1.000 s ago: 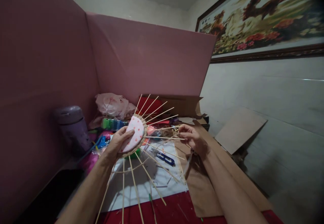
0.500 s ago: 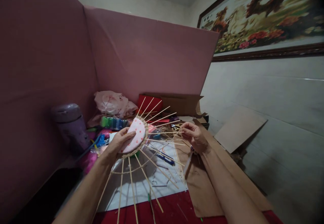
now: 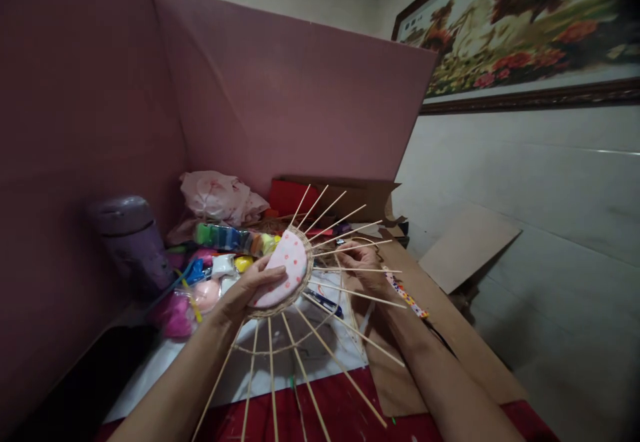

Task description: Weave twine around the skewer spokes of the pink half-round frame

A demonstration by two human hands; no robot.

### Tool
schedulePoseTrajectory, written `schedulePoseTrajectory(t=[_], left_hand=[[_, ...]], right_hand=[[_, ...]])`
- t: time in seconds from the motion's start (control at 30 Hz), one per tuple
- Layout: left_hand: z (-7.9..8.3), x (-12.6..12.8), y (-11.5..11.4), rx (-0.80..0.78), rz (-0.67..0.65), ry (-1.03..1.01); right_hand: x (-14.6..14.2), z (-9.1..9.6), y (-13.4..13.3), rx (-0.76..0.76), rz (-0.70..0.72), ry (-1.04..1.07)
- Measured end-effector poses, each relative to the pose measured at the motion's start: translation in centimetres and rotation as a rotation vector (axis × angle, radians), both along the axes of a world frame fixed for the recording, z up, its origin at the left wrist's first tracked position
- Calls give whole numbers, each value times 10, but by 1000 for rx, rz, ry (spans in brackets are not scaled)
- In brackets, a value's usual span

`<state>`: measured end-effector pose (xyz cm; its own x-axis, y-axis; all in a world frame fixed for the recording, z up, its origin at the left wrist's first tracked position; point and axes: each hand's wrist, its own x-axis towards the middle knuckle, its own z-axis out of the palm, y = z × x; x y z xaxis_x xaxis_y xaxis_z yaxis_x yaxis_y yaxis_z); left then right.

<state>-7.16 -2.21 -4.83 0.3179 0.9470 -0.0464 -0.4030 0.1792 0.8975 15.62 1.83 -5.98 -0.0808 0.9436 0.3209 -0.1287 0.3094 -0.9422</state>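
A half-round woven piece [image 3: 309, 273] with a pink, red-dotted fabric pad [image 3: 293, 259] is held up in front of me. Many thin pale sticks [image 3: 350, 322] fan out from its curved edge. My left hand [image 3: 257, 283] grips the flat side, thumb on the fabric and fingers behind. A thin strand [image 3: 295, 347] curves across the lower sticks and runs up toward my right hand [image 3: 361, 259]. That hand is behind some right-side sticks, its fingertips pinched together on what looks like this strand.
A purple tumbler [image 3: 133, 242] stands at left, beside bagged colored clay [image 3: 227, 239] and a crumpled pink bag [image 3: 220, 195]. A blue utility knife [image 3: 325, 302] lies on white paper beneath the sticks. Cardboard [image 3: 400, 375] and a beaded strip [image 3: 405, 295] are at right.
The woven piece has shifted right in my left hand. My right hand has moved slightly left and is now behind the sticks, with the strand drawn up in a wider curve.
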Motion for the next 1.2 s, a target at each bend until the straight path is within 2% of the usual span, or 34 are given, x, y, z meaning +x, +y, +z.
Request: schedulePoseTrajectory(t=[0.23,0.4,0.6,0.87,0.97,1.2], left_hand=[[-5,3,-3,-17,-8,-71],[-9,3,-5,-76,-7,-61],[-6,4,-7,-178,20,-96],[-3,8,-7,-213,90,-129],[-2,9,-7,-252,84,-109],[-8,11,-6,-253,60,-132]], right_hand=[[3,-14,10,-4,-53,-76],[3,-15,8,24,-57,-141],[-1,-16,6,12,-44,-131],[-12,-15,-6,-74,88,-21],[-13,-12,-11,-78,96,10],[-24,-5,-20,-87,157,-91]])
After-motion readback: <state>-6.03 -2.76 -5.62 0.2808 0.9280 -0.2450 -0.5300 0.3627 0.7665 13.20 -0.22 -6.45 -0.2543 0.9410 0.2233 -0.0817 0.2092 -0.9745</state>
